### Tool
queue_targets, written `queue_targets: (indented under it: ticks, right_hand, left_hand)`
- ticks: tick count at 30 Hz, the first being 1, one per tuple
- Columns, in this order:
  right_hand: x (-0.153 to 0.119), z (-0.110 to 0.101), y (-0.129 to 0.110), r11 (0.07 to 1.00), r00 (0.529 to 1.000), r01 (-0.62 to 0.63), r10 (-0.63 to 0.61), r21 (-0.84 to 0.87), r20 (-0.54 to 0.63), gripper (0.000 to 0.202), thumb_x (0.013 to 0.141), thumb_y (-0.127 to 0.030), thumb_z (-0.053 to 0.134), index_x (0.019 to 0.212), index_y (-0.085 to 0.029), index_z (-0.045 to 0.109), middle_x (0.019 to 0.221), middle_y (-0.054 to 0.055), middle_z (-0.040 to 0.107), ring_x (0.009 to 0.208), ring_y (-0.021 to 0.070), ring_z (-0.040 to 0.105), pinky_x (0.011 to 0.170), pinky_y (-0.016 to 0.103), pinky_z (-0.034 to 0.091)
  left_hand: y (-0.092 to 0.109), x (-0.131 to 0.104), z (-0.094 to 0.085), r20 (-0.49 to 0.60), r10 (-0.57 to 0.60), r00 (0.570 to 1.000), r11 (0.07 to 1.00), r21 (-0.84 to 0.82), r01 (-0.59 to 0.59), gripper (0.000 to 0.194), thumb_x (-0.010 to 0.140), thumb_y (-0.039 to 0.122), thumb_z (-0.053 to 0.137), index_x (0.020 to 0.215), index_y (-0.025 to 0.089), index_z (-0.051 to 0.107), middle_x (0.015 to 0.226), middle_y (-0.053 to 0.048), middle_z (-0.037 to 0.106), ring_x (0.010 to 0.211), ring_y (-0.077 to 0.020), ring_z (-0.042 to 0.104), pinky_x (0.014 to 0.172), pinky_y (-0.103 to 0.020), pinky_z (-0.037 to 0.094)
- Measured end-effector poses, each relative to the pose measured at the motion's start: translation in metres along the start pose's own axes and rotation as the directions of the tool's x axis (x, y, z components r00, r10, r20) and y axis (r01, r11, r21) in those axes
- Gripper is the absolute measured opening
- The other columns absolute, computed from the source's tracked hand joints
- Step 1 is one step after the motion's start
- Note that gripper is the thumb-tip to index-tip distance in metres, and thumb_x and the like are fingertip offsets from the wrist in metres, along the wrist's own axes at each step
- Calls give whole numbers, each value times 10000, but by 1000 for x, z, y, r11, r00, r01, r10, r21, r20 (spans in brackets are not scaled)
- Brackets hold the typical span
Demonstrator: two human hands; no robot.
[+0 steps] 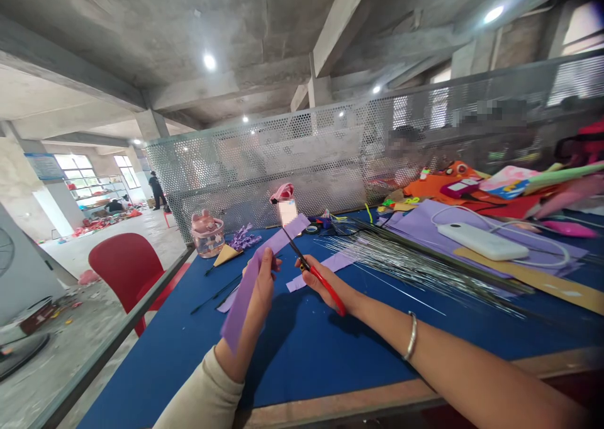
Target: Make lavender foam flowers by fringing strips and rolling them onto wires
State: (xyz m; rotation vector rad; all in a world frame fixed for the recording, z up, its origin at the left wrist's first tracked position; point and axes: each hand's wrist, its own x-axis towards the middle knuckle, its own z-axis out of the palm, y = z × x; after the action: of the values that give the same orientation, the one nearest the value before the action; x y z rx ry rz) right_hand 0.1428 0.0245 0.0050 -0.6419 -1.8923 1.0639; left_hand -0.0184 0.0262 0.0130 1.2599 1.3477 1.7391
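My left hand [264,278] pinches a long purple strip [243,309] between thumb and fingers; one end hangs down over my wrist and the other slants up to the right. In my right hand [323,281] is a pair of scissors [334,289] with red handles. Their dark blades reach up to the strip's upper part, past my left fingertips. Whether the blades are parted is hard to make out. Another purple strip [340,263] lies on the blue table [302,360] behind my right hand. A bunch of fringed purple pieces [243,237] rests beyond my left hand.
A bundle of thin wires [415,259] spreads across the right side, beside purple sheets [406,224] and a white power bank [481,241] with a cable. A pink jar [207,234] stands at the back left. Perforated metal panels [264,158] border the table; a red chair [125,265] stands left.
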Motion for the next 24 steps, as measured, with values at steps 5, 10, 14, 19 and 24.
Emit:
queue_targets:
  ticks: [5, 10, 14, 19, 24]
  right_hand:
    - [0, 2, 1, 1000, 997, 11, -11, -2, -78, 599, 807, -736, 390, 1031, -183, 442, 688, -43, 333, 585, 109, 291, 549, 258, 269]
    - [1, 3, 6, 999, 991, 13, -9, 33, -133, 595, 813, -737, 370, 1004, -185, 481, 636, -54, 304, 528, 101, 275, 485, 246, 244]
    - [1, 3, 7, 999, 990, 7, -1, 41, -138, 557, 823, -716, 387, 956, -186, 496, 606, -62, 285, 505, 94, 266, 464, 240, 232]
    - [0, 2, 3, 1000, 989, -15, 16, 3, -145, 525, 840, -687, 400, 941, -182, 504, 582, -64, 316, 506, 96, 287, 472, 242, 238]
    - [-2, 3, -1, 999, 988, -44, 45, 7, -147, 516, 832, -682, 423, 922, -180, 506, 598, -62, 330, 499, 86, 276, 467, 241, 225]
  left_hand:
    - [5, -6, -1, 94, -44, 995, 999, -18, 46, 527, 757, 667, 502, 758, 156, 631, 724, -51, 653, 644, -151, 560, 563, -261, 405]
    - [9, -8, -1, 108, -49, 993, 999, -15, 51, 521, 756, 663, 502, 765, 159, 636, 720, -52, 656, 653, -156, 561, 578, -265, 406]
    - [11, -9, 0, 92, -78, 993, 997, -14, 79, 517, 738, 668, 516, 764, 165, 631, 724, -54, 658, 645, -160, 560, 562, -266, 393]
    - [9, -9, -3, 101, -58, 993, 998, 3, 58, 518, 772, 658, 492, 732, 164, 642, 706, -44, 649, 623, -142, 540, 578, -258, 389]
    - [9, -10, -4, 91, -91, 992, 995, 42, 87, 542, 784, 663, 467, 713, 157, 649, 688, -48, 636, 590, -133, 516, 583, -258, 396]
